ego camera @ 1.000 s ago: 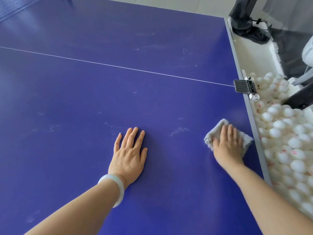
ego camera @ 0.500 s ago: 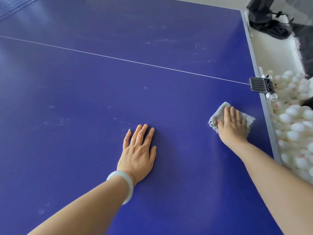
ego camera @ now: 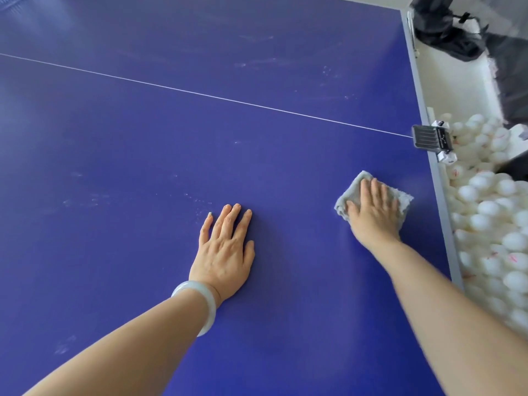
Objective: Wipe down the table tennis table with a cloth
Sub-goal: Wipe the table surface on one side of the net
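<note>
Four straight fingers (ego camera: 368,192) of the right hand (ego camera: 374,217) lie flat and close together on one grey cloth (ego camera: 347,200) and press it onto the blue desk (ego camera: 171,144). The thumb rests along the cloth's left side. The cloth is folded and sits under the palm, showing past the fingertips, to the left of the thumb and to the right of the little finger. It lies near the desk's right edge, apart from the grey rim.

One other hand is in view. The left hand (ego camera: 225,250) is laid palm down on the bare desk, well to the left of the cloth, with its fingers straight, slightly spread and holding nothing. One pale bracelet (ego camera: 200,301) circles that wrist.

Several faint whitish smudges (ego camera: 200,205) mark the surface just beyond the left fingertips, and more lie farther left and across the far half. One thin white line (ego camera: 228,100) crosses the desk beyond both hands and ends at one dark clamp (ego camera: 430,138) on the right rim.

Past that rim lies a heap of white balls (ego camera: 491,212), too many to count, some with red marks. One dark bag (ego camera: 445,35) sits at the top right corner.
</note>
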`<state>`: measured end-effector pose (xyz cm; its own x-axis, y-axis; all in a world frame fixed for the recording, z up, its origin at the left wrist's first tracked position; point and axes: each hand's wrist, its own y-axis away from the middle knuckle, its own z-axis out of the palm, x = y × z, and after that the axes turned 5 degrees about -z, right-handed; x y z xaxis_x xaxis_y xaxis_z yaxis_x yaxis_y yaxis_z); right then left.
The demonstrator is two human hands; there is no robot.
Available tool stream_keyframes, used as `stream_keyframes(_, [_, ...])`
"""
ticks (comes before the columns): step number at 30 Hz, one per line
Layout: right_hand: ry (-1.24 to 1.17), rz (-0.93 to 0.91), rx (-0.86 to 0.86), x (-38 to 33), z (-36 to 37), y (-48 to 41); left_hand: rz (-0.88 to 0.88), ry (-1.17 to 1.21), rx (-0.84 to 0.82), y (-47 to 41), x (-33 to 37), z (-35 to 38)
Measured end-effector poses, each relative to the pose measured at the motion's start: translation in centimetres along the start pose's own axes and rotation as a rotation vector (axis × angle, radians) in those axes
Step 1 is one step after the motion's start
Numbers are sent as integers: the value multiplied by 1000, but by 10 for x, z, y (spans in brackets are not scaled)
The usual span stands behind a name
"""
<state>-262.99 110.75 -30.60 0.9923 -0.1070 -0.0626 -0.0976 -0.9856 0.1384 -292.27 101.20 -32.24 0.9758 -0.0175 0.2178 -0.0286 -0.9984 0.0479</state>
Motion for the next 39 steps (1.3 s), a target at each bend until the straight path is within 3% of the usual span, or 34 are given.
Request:
stream_keyframes(2, [-50,-82,39,-48,9,18,-2,-3,-1,1,1,-1])
stream_keyframes(4, [-40,-401,75,-86,27,69,5,3,4,1,1,-2])
stream_keyframes(6, [-19,-701,59,-83,39,125,11,5,1,1,-1,0])
stream_keyframes(8, [20,-817,2,-42,35,134,3,2,11,0,-1,1])
stream_keyframes(10, [55,-696,20,8,26,100,-1,2,4,0,-1,0])
stream_keyframes(13, [27,-143,13,43,5,23,-6,-14,-2,1,0,0])
stream_keyframes(15, [-8,88,34,18,0,-6,-8,-18,-6,0,1,-1])
stream_keyframes(17, [-43,-16,53,-31,6,-5,-6,-19,-5,0,1,-1])
stream_keyframes(20, [-42,-561,60,-84,27,55,1,0,3,1,0,-2])
stream_keyframes(22, [-4,-773,42,-67,30,76,3,10,-4,0,0,-3])
stream_keyframes(24, [-7,-689,84,-29,22,48,-2,0,-15,1,1,-3])
stream_keyframes(28, [17,-43,-8,19,-8,-54,1,-8,-10,1,1,-5])
stream_keyframes(30, [-33,110,-23,2,-14,-85,2,-14,-9,1,1,-5])
stream_keyframes(32, [-56,31,-4,-38,-10,-86,8,-4,-4,1,1,-4])
stream_keyframes(35, [-8,-505,19,-94,15,-29,3,-6,6,0,1,-4])
stream_keyframes(37, [-12,-745,-36,-85,19,-3,5,0,-3,1,0,-4])
stream_keyframes(39, [-22,-628,34,-52,8,-32,5,-5,-6,1,-1,-3])
